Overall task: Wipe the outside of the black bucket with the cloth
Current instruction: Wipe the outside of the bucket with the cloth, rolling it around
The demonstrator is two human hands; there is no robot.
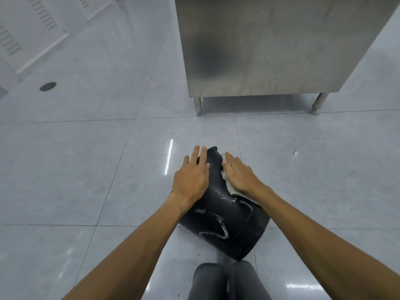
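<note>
So the left hand (191, 177) is laid flat, palm down, fingers spread and pointing away, on the left side of the black bucket (225, 221). It's not gripping anything, just pressing on the wall. The bucket lies on its side on the grey tiled floor (86, 169), base toward the person's knees (229, 282), with pale wet streaks across the upper side. On its right side, the right hand (239, 175) is flat too, fingers together, pressing the whitish cloth (229, 188) against the bucket. A steel cabinet (270, 46) stands well beyond.
</note>
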